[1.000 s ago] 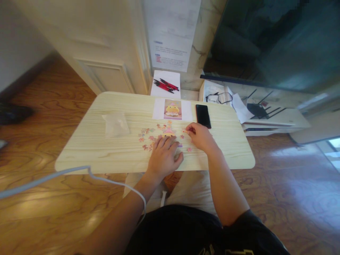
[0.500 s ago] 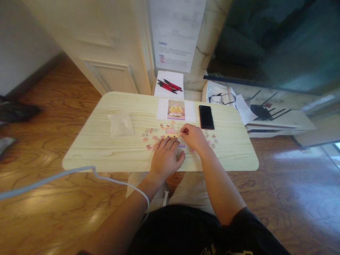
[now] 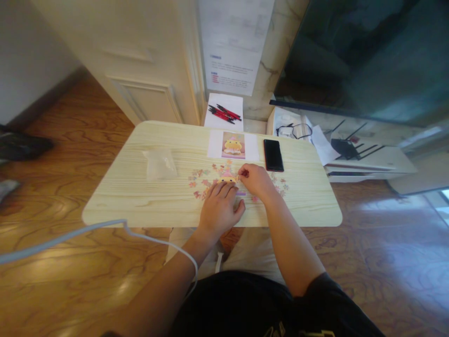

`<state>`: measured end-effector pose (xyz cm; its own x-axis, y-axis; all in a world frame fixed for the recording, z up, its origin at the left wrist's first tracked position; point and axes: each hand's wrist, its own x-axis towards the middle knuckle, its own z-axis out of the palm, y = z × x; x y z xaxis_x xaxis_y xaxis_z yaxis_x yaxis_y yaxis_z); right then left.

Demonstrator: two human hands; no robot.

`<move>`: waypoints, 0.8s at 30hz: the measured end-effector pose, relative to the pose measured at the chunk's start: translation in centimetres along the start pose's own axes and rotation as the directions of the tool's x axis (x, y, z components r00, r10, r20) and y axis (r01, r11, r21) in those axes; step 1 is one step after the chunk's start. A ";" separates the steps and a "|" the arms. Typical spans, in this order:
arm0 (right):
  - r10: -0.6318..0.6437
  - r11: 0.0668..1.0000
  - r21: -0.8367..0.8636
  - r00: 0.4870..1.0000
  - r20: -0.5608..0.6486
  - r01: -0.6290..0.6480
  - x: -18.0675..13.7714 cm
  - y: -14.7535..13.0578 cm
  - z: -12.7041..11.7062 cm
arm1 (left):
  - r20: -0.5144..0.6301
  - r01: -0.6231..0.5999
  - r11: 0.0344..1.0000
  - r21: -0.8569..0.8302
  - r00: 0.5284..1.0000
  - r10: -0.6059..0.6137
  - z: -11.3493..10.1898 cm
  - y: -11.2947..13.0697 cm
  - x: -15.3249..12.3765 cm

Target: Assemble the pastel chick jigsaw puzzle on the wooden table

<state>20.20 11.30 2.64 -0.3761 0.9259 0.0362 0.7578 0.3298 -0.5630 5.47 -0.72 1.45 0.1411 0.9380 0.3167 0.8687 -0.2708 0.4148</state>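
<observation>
On the pale wooden table (image 3: 140,196), my left hand (image 3: 220,206) lies flat with fingers stretched out over the partly joined puzzle (image 3: 227,179), a yellow and pink figure. My right hand (image 3: 257,180) is just to its right, fingers pinched on a small puzzle piece (image 3: 240,175) at the joined part's right edge. Loose pink and purple pieces (image 3: 197,180) are scattered left of my hands, and more loose pieces (image 3: 280,186) lie to the right. A reference picture (image 3: 233,145) of the same figure lies on white paper behind the puzzle.
A black phone (image 3: 273,155) lies right of the picture. A clear plastic bag (image 3: 159,163) rests at the table's left. Red and black pens (image 3: 224,113) sit on paper behind the table. Glasses (image 3: 293,130) and papers lie on a low shelf. A white cable (image 3: 105,228) crosses my left arm.
My right hand moved left with its piece from the loose pieces to the joined puzzle's right edge. My left hand stayed flat on the puzzle. The camera shifted slightly.
</observation>
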 end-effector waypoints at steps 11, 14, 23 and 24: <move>0.005 0.999 -0.046 0.999 0.052 -0.002 -0.1 0.1 -0.1 | -0.007 -0.015 1.000 0.004 1.000 0.015 0.3 -0.2 0.0; 0.008 0.998 -0.065 0.997 0.070 -0.004 -0.1 0.0 -0.1 | -0.024 -0.016 1.000 -0.008 1.000 0.016 0.5 -0.4 -0.1; 0.011 1.000 0.005 0.999 0.050 -0.011 -0.7 0.2 -0.4 | -0.044 -0.020 0.999 -0.032 0.999 0.019 0.5 -0.6 -0.1; 0.016 1.000 0.016 0.998 0.054 -0.017 -0.8 0.3 -0.6 | -0.044 -0.020 0.999 -0.031 0.999 0.019 0.5 -0.6 -0.1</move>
<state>21.00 10.72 2.93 -0.3919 0.9198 -0.0171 0.7553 0.3111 -0.5768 5.16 -0.57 0.69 0.1364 0.9223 0.3617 0.8506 -0.2962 0.4345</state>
